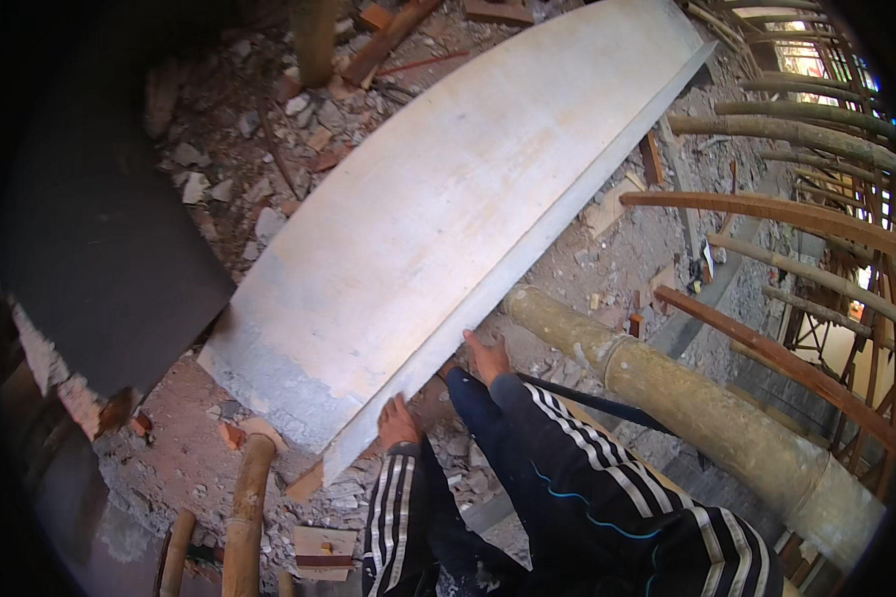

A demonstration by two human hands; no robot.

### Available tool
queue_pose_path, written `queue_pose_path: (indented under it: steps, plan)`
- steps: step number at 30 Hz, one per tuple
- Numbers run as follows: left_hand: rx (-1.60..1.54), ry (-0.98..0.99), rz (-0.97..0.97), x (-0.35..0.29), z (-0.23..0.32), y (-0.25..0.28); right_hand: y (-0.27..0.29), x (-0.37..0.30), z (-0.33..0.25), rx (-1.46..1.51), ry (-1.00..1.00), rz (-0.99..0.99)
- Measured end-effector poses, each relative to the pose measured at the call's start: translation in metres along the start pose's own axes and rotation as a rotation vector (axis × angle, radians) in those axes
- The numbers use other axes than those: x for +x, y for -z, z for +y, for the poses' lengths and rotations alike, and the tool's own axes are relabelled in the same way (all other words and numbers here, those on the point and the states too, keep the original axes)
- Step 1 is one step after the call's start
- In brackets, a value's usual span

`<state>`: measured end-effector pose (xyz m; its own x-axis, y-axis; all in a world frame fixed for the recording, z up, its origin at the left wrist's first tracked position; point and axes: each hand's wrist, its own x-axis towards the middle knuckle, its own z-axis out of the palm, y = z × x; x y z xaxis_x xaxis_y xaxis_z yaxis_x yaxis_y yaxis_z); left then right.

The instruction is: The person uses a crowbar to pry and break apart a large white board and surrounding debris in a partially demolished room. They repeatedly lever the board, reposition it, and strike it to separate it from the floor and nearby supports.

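Observation:
A long, pale panel (pixel 418 199) with a thick straight near edge and a curved far edge lies slanting across the middle of the rubble. At its near edge, toward the lower left, my left hand (pixel 398 423) has its fingertips up against the side strip. Farther right along that edge, my right hand (pixel 487 357) grips it with the thumb raised near the rim; its other fingers are partly hidden. Grey cement-like residue covers the panel's lower left end. Both forearms wear dark sleeves with white stripes.
A dark, broken-edged slab (pixel 110 249) stands at the left. A thick bamboo pole (pixel 687 408) runs to the right of my arms. Wooden bars (pixel 777 353) and many bamboo poles crowd the right side. Broken masonry (pixel 304 119) covers the ground, and a bamboo post (pixel 246 507) rises lower left.

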<state>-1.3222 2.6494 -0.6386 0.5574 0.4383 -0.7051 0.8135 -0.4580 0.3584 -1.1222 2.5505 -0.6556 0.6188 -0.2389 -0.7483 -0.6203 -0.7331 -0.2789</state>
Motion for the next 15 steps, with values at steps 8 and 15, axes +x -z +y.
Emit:
queue_pose_path:
  steps: [8, 15]
  plan:
    - [0.214, -0.267, -0.098, 0.020, -0.013, 0.006, -0.010, 0.026, -0.037, 0.160, 0.155, 0.032]
    - [0.227, -0.283, -0.238, -0.018, 0.006, 0.107, 0.028, -0.062, -0.107, 0.222, 0.158, -0.001]
